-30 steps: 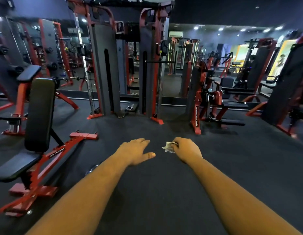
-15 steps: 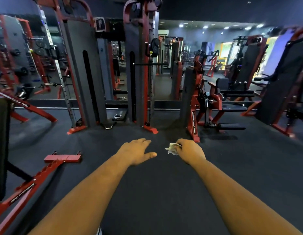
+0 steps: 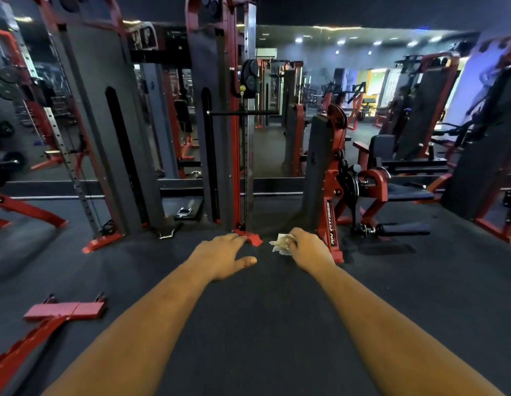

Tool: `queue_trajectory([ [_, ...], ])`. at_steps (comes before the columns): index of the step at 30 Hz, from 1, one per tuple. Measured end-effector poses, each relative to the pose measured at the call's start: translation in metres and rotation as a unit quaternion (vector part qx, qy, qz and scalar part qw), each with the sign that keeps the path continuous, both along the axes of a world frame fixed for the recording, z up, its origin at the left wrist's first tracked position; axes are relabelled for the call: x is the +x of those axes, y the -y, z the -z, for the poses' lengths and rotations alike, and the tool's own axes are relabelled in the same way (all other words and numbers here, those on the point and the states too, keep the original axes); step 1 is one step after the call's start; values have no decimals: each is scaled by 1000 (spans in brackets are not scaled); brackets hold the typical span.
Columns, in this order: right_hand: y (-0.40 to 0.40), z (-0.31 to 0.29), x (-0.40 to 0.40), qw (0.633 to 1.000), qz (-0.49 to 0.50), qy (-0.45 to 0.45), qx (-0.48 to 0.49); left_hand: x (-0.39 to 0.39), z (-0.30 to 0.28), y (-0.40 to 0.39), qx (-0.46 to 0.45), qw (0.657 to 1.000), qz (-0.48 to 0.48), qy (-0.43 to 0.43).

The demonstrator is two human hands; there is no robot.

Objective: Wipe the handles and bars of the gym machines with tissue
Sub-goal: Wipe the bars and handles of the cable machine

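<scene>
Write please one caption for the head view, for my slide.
Right hand holding a crumpled tissue, left hand open, facing a red cable machine.

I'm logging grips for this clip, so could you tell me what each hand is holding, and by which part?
The right hand grips a crumpled tissue, bunched in its curled fingers with one end sticking out. The left hand holds nothing.

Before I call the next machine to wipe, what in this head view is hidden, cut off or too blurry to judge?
- Tissue: mostly hidden inside the right hand; its size and cleanliness are unclear.
- Left hand: open, holding nothing; its palm faces away.
- Cable machine: top cut off by the frame edge.
- Bench frame: cut off at the lower left.
- Rack at far left: motion-blurred.
</scene>
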State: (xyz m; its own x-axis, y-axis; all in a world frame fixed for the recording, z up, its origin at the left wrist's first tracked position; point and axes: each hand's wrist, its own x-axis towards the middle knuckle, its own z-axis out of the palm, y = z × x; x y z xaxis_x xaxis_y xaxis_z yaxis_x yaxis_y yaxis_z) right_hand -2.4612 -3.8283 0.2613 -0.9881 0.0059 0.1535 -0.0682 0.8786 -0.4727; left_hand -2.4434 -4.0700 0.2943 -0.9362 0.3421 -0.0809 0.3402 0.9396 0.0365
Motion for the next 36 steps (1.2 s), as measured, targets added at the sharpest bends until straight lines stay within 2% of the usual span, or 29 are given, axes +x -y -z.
queue_trajectory([
  [8,17,-10,-187,1000,14,-9,2,-191,2,11,19,1000,14,-8],
  [17,74,-23,-388,997,63,-15,-32,-418,-3,68,13,998,65,-6],
  [27,98,-27,-590,985,90,4,-147,-636,-12,89,2,996,88,-12],
  [36,85,-28,-786,981,55,-26,-182,-825,-14,76,-29,996,79,-24],
])
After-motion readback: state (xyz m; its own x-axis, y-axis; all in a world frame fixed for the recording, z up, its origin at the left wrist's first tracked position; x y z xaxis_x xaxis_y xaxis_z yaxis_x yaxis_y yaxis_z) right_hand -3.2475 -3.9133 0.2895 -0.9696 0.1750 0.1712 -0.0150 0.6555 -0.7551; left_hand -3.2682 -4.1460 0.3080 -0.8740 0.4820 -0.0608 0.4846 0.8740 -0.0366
